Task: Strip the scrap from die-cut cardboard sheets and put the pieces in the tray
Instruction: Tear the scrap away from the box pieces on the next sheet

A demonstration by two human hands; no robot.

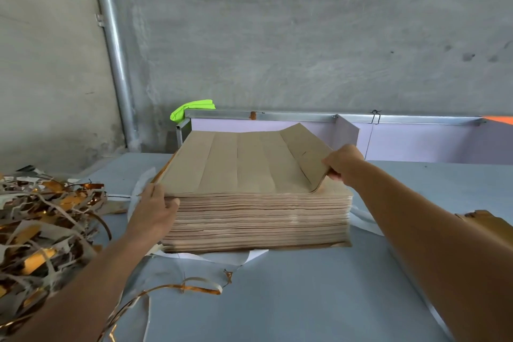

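A thick stack of brown die-cut cardboard sheets (pixel 255 214) lies in the middle of the grey table. The top sheet (pixel 244 161) is curled up at its right edge, where my right hand (pixel 344 164) pinches it and lifts it off the stack. My left hand (pixel 152 211) rests against the stack's near left corner with its fingers fairly straight. Behind the stack stands a pale lilac tray (pixel 402 141) with a metal rim and a divider.
A heap of gold and white scrap strips (pixel 41 225) fills the table's left side. Loose strips (pixel 177 286) trail in front of the stack. A brown cardboard piece (pixel 488 219) lies at the right edge. A green cloth (pixel 191 108) hangs on the tray's left corner.
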